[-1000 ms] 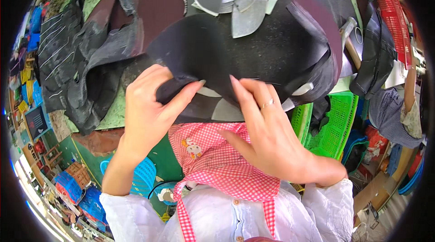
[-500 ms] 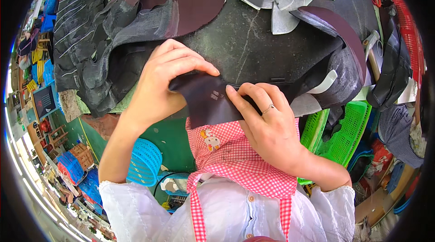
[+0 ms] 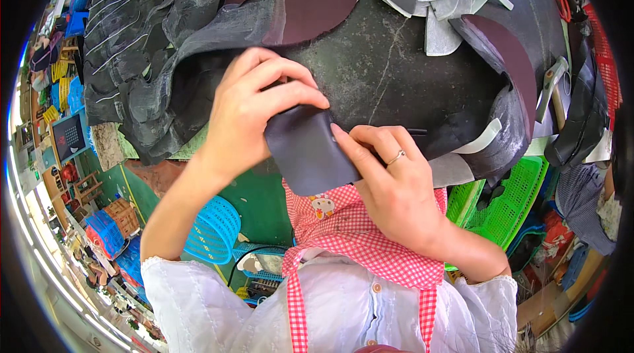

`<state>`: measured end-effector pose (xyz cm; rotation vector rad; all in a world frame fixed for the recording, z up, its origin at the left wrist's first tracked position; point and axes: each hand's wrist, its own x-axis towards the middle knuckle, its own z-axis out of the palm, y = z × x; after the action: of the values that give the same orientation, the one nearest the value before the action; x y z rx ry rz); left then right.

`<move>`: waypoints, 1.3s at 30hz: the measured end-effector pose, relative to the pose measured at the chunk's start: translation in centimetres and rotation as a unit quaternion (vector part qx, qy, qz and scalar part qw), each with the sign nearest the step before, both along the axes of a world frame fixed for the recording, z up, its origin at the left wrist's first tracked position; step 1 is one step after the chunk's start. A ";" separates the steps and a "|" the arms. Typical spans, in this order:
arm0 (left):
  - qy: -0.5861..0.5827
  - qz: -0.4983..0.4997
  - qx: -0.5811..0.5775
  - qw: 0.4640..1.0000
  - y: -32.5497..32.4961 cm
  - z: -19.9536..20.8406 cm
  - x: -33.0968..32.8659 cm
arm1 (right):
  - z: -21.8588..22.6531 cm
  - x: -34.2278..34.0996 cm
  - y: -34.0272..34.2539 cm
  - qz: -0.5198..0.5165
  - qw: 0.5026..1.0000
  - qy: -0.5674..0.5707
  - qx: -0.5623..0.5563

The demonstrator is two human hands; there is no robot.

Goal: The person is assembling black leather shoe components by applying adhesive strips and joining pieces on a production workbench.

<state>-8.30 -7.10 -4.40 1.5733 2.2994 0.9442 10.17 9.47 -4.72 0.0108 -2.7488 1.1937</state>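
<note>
In front of me, at the near edge of a dark worktop (image 3: 370, 69), both hands hold a smooth black leather-like piece (image 3: 307, 155). My left hand (image 3: 257, 105) grips its upper left edge, fingers curled over the top and thumb hidden behind it. On the right edge my right hand (image 3: 396, 184) pinches it, with the index finger lying along the border. The near part of the piece hangs down toward my red checked apron (image 3: 376, 234). Its underside is hidden.
Layered black pieces (image 3: 125, 56) pile up at the left, next to a large maroon sheet (image 3: 317, 3). Grey cut pieces (image 3: 442, 29) and pale strips lie at the far right. A curled maroon-and-grey piece (image 3: 512, 56), a green basket (image 3: 522, 208) and a blue basket (image 3: 214, 231) are nearby.
The black piece has turned, so small pale marks seen on it earlier no longer show. My left fingers have shifted along its top edge. The whole view has moved slightly.
</note>
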 end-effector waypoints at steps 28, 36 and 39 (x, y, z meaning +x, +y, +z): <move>0.003 -0.077 -0.048 0.996 -1.4 -0.1 8.9 | 4.5 3.1 2.1 0.129 0.961 -0.075 0.234; 0.232 -0.037 -0.073 0.969 0.8 1.5 6.5 | 4.0 4.4 13.8 -0.078 0.974 0.067 0.201; 0.209 -0.031 -0.116 0.970 1.9 4.1 5.3 | 3.5 3.6 14.4 -0.104 0.977 0.039 0.183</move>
<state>-2.96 -5.19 -0.31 1.8644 2.4926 0.3286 13.80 23.85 -1.22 -0.1807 -2.7743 0.6138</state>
